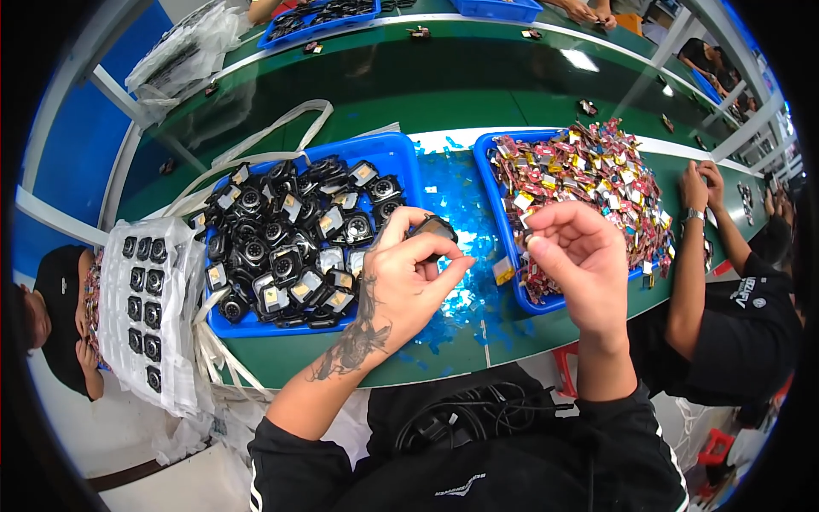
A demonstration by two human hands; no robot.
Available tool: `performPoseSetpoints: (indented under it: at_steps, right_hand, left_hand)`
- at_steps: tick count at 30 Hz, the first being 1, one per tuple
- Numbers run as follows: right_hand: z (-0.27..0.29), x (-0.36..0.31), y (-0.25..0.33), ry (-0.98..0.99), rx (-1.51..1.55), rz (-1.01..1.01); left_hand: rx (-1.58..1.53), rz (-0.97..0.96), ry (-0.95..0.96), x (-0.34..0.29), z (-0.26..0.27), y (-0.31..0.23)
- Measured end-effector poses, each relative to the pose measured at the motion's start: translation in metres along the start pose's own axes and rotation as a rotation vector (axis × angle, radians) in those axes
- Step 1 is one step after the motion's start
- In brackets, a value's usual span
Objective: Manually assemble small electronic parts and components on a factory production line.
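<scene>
My left hand [408, 271] is closed round a black watch case [437, 226], its thumb and forefinger meeting at the tips. Much of the case is hidden behind the fingers. To the left stands a blue tray [408, 162] heaped with black watch cases [286, 226], many with round dark backs or silvery insides. My right hand [580, 256] is raised over the near left edge of another blue tray [503, 282], its thumb and forefinger pinched. Whatever sits in that pinch is too small to make out. Small red, yellow and white electronic parts [589, 171] fill this second tray.
Bits of blue film [456, 213] litter the green bench between the trays. White plastic trays [145, 316] of watch cases stand at the left. Beyond runs a dark green conveyor [409, 72] with scattered parts. Co-workers sit on both sides; one's hands [701, 183] are at the right.
</scene>
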State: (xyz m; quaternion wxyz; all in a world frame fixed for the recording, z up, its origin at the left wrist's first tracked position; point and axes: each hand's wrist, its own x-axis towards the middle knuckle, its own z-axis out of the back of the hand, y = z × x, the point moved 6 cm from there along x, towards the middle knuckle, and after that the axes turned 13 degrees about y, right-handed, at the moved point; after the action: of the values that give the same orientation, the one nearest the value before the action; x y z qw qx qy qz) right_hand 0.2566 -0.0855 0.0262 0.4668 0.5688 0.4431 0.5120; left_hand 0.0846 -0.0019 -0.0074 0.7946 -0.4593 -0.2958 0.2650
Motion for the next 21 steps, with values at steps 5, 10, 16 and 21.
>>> performPoseSetpoints:
  at_steps: [5,10,16,21]
  right_hand:
    - [0.006,-0.004,0.006,-0.018,-0.093,0.028]
    - [-0.009,-0.001,0.002,0.022,-0.200,-0.007]
    - [-0.030,0.011,0.002,0.053,-0.584,0.024]
    - [-0.035,0.012,0.014,0.059,-0.721,0.071]
  left_hand:
    - [-0.092,0.011,0.075,0.002,-0.005,0.005]
    - [-0.647,0.046,0.172,0.005,-0.013,0.009]
    - [-0.788,0.029,0.254,0.003,-0.019,0.000]
    - [-0.766,-0.044,0.204,0.000,-0.021,0.000]
